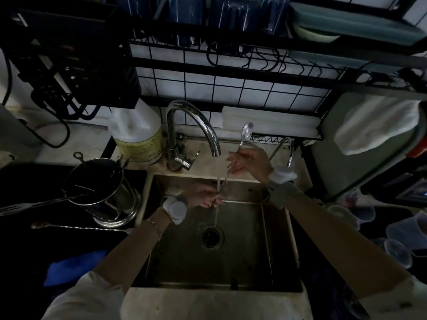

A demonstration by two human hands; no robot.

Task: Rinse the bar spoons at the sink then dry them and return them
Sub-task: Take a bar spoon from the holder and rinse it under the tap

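**Bar spoon held under the running tap**

Dim light hung over a steel sink (pixel 242 262) at the centre of the frame, with black-gridded white tiles behind it and a dark wire rack across the top. A curved chrome faucet (pixel 196 121) ran a thin stream of water down toward the drain.

The person held one bar spoon (pixel 233 162) slanted across that stream. The right hand (pixel 250 163) pinched the shaft just below the bowl, which pointed up toward the tiles. The left hand (pixel 205 197) closed its fingertips on the lower end, right where the water fell.

The spoon looked long, thin and stiff, and probably light. Wet polished metal would likely be slippery, though the twisted shaft should give the fingers some bite; holding it near both ends seemed the steadier way to turn it under the water.

At the lower left, a second bar spoon (pixel 80 227) lay flat on the dark counter, beside a steel canister (pixel 104 195) holding other bar tools. A blue cloth (pixel 71 269) sat further down, and a pale towel (pixel 374 125) hung at the right.
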